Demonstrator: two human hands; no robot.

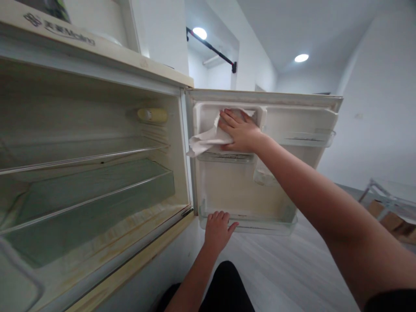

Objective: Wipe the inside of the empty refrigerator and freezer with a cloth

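My right hand [242, 131] presses a white wiping cloth [209, 139] against the inner face of the open fridge door [234, 186], within the upper left recess. One end of the cloth hangs loose toward the hinge. Lower down, my left hand [218, 229] hooks its fingers over the rim of the clear bottom door shelf [263, 226], thumb held out to the side. Just under the cloth sits a small clear door shelf [225, 158]. My right forearm partly covers another clear shelf [264, 177].
To the left is the fridge interior with a glass shelf [84, 159], a greenish drawer or panel [97, 212], a yellowish lamp cover [152, 115] and brown-stained floor. A glass-topped table [394, 190] with a cardboard box [390, 219] stands at the right. A black rod [211, 48] spans a doorway behind.
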